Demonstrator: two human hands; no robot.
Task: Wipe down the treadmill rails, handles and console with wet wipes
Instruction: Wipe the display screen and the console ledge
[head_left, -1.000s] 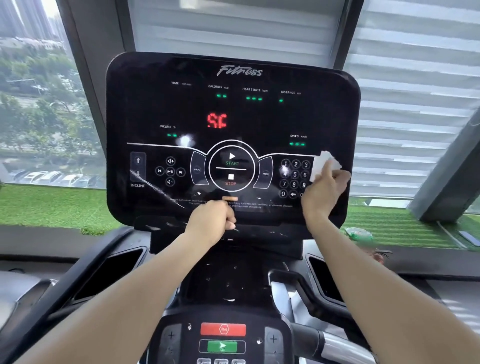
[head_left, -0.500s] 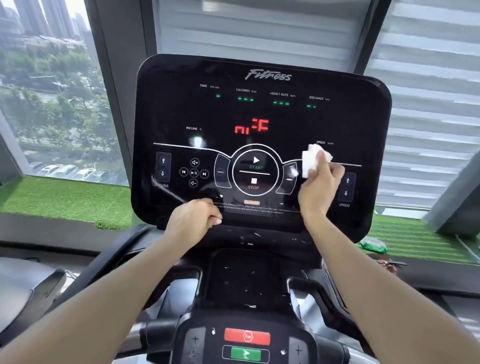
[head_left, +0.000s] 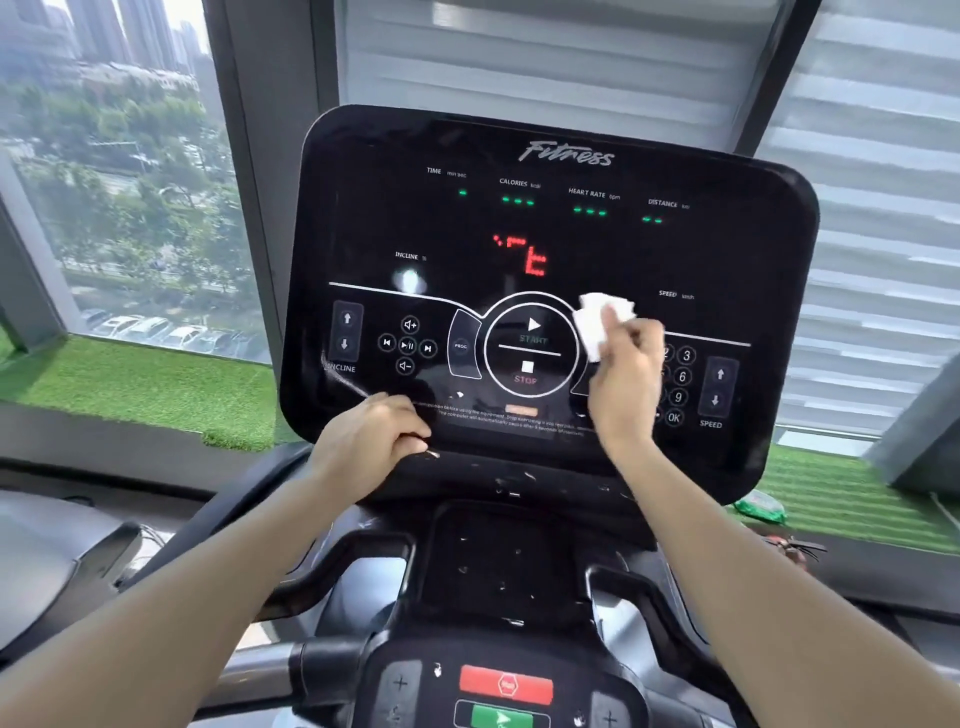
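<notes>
- Two bare hands reach up to the black treadmill console (head_left: 550, 223).
- The right hand (head_left: 626, 382) holds a scrunched white wet wipe (head_left: 602, 322). Its fingers are curled round the wipe and pinch it.
- The wipe sticks out above the right fingers and presses on the glass, just beside the right edge of the round START and STOP ring (head_left: 530, 345).
- The number keypad (head_left: 680, 387) peeks out just to the right of that hand. The hand hides part of it.
- The SPEED arrows (head_left: 719, 387) sit farther right of the fingers, apart from them.
- The left hand (head_left: 371, 441) is curled in a loose fist at the bottom edge of the console. Its fingers are tucked together. I cannot tell if they hold something.
- The INCLINE arrows (head_left: 346, 331) sit up and to the left of the left fingers.
- A red stop button (head_left: 506, 685) and a green go button (head_left: 501, 719) sit on the lower panel, well below both hands.
- A green packet (head_left: 761, 506) lies on the fake grass (head_left: 130, 384), far off to the right of the right arm.
</notes>
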